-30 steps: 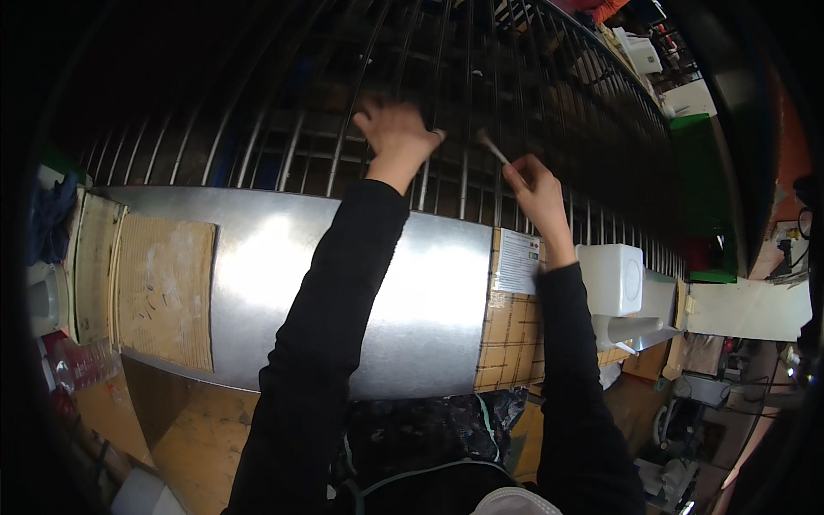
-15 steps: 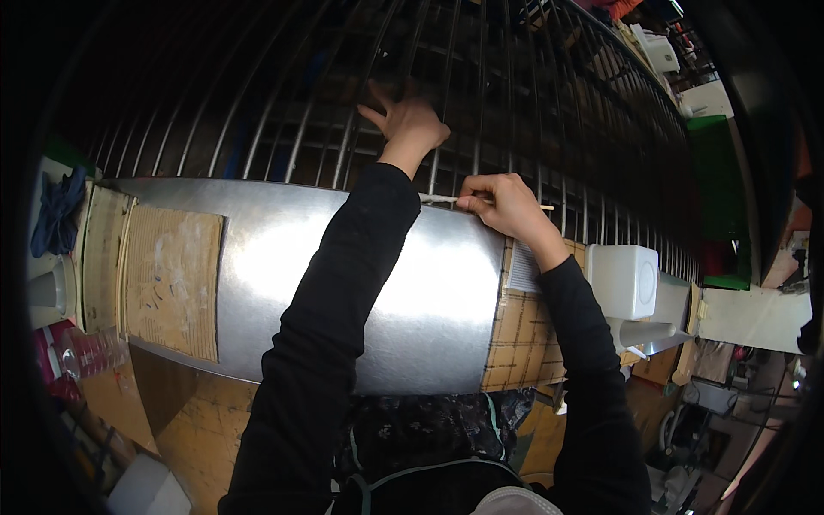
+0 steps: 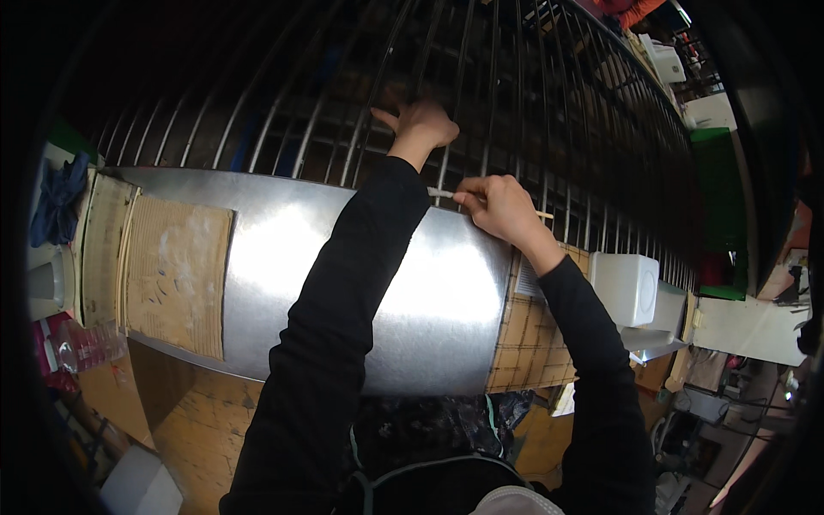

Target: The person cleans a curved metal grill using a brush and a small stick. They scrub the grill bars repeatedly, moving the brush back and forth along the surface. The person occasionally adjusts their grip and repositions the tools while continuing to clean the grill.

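My right hand (image 3: 500,204) is closed in a pinch on a thin wooden stick with a whitish wrapped end (image 3: 440,194). The wrapped end points left past my fingertips, and the bare tan end shows behind the hand. This hand is just above the far edge of a shiny metal plate (image 3: 438,300). Further out, my left hand (image 3: 423,124) reaches over a row of dark metal bars (image 3: 300,150). Its thumb stands apart from the fingers, which fade into shadow among the bars; I see nothing held there.
On the plate's left lies a stained cardboard sheet (image 3: 180,275); brown gridded paper (image 3: 532,335) covers its right part. A white plastic container (image 3: 625,289) stands right of my right forearm. Dark blue cloth (image 3: 58,202) and a clear bottle (image 3: 86,346) are at far left.
My left hand has shifted slightly right over the bars, its thumb still apart. My right hand keeps its pinch on the stick, whose wrapped end sits slightly higher. The view has shifted a little.
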{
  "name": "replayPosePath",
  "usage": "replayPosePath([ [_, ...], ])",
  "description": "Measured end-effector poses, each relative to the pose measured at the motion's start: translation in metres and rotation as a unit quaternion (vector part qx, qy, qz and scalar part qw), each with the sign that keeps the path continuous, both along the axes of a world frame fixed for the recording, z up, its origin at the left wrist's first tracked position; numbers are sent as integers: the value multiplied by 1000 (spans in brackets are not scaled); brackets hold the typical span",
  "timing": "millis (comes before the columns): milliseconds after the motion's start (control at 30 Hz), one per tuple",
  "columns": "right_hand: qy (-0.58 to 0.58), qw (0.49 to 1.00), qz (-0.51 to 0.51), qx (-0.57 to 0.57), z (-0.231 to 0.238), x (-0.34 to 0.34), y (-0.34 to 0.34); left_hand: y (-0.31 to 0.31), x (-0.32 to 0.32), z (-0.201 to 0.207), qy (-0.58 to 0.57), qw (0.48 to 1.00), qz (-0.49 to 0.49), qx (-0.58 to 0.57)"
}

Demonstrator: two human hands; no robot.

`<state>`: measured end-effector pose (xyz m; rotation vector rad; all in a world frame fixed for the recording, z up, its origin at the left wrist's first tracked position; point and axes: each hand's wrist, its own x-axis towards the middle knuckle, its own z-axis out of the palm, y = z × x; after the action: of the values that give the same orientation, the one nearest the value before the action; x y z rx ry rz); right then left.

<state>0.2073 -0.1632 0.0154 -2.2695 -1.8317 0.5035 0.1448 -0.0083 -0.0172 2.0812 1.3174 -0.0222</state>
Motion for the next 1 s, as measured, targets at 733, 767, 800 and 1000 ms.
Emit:
replayPosePath([
  [733,-37,997,-21,61,-6,-4,13,-1,-2,1,-23,1000,6,-12],
  [767,-17,999,-6,44,-3,-3,7,-2,-2,1,-31,999,14,-10],
  [800,2,1000,9,25,-1,-2,3,-2,-3,2,-26,1000,8,-10],
  [1000,103,994,-20,6,8,15,0,13,-8,5,-7,998,-32,-62],
])
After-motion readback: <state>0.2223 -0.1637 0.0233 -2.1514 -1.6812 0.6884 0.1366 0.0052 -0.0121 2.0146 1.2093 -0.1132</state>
